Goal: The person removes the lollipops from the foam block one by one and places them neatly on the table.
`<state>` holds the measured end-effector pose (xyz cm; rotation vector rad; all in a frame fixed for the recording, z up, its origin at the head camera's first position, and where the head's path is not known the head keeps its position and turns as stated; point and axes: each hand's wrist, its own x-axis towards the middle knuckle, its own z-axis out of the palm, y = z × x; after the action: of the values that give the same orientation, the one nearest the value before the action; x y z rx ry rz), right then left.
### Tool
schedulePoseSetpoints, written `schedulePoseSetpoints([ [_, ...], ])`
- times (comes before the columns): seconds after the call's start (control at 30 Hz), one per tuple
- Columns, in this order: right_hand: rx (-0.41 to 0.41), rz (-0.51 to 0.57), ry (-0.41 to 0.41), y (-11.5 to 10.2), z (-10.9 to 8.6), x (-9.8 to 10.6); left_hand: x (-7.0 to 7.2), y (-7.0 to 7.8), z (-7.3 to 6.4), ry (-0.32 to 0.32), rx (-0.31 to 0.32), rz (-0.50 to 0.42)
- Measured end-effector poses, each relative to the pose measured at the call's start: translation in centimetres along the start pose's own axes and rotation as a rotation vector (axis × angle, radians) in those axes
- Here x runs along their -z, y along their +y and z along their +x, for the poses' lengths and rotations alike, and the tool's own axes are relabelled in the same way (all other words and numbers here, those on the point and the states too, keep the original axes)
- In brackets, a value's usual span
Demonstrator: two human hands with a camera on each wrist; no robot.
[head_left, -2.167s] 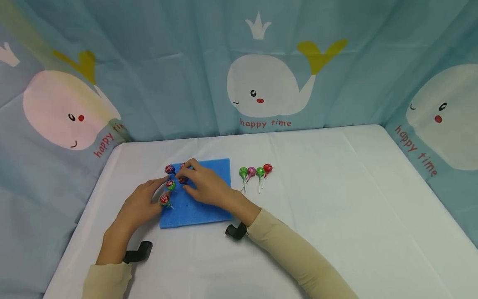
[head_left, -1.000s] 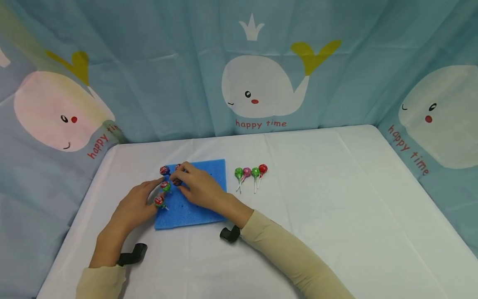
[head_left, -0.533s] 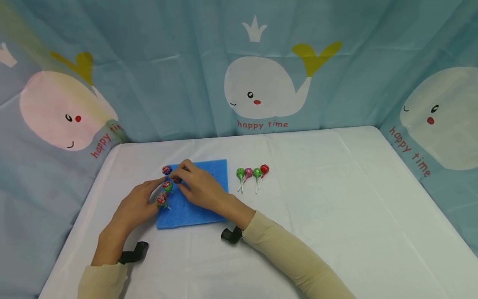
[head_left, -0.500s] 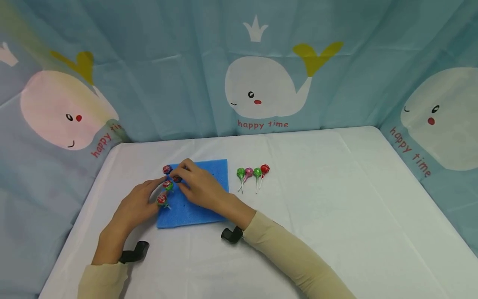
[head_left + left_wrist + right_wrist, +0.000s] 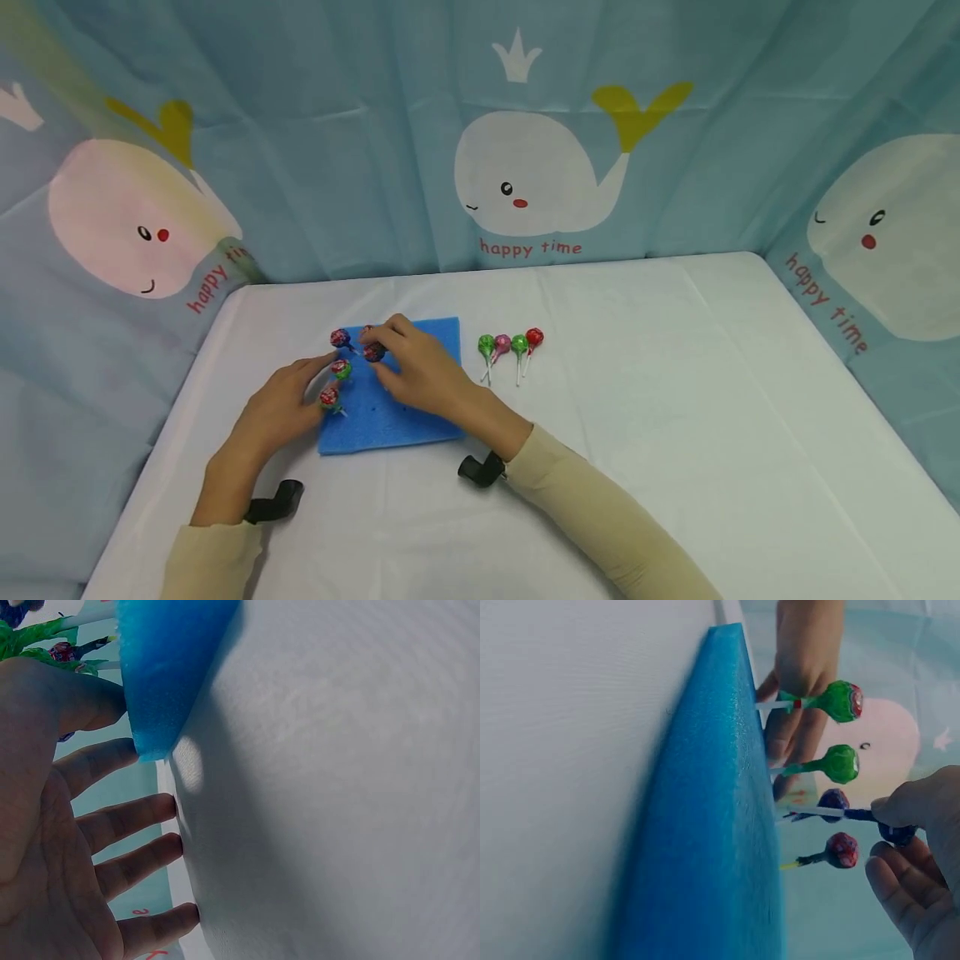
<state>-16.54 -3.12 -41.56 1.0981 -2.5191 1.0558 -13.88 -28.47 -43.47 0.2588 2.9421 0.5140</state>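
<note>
"Why do we see the right hand (image 5: 427, 367) holding the dark-blue lollipop (image 5: 898, 834) by its candy end?"

"Probably to leave the white stick (image 5: 817, 812) bare, pointing away from those fingers towards the blue foam board (image 5: 390, 429). Thumb and fingers are drawn in to the candy's width. Whether the tip touches foam, we can't tell."

"And the left hand (image 5: 281, 404)?"

"Its fingers are spread, nearly straight, and grip nothing; thumb and index tip meet the board's edge, likely steadying it. Just beside them, two green-and-red lollipops (image 5: 330, 397) stand in the foam. Beyond the left fingertips stands a blue-and-red lollipop (image 5: 340, 338), and a red-wrapped lollipop (image 5: 842, 850) is partly hidden behind the right fingers."

"What lies past the right hand's fingers, off to their right?"

"We count four loose lollipops (image 5: 519, 343) on the white tablecloth (image 5: 675, 417), candy ends facing away from the person, presumably aligned for an easy reach."
</note>
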Motion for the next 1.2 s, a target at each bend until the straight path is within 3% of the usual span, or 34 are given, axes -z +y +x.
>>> schedulePoseSetpoints([
  [0.3,-0.022,0.087,0.038,0.6,-1.7,1.8,-0.2,0.1,0.3,0.003,-0.005,0.009],
  [0.67,-0.039,0.102,0.051,1.3,-3.3,4.1,-0.2,0.1,0.2,-0.013,0.011,0.008],
  [1.2,-0.086,0.107,0.145,3.5,-5.7,7.4,-0.2,0.3,0.2,-0.007,0.031,-0.005],
])
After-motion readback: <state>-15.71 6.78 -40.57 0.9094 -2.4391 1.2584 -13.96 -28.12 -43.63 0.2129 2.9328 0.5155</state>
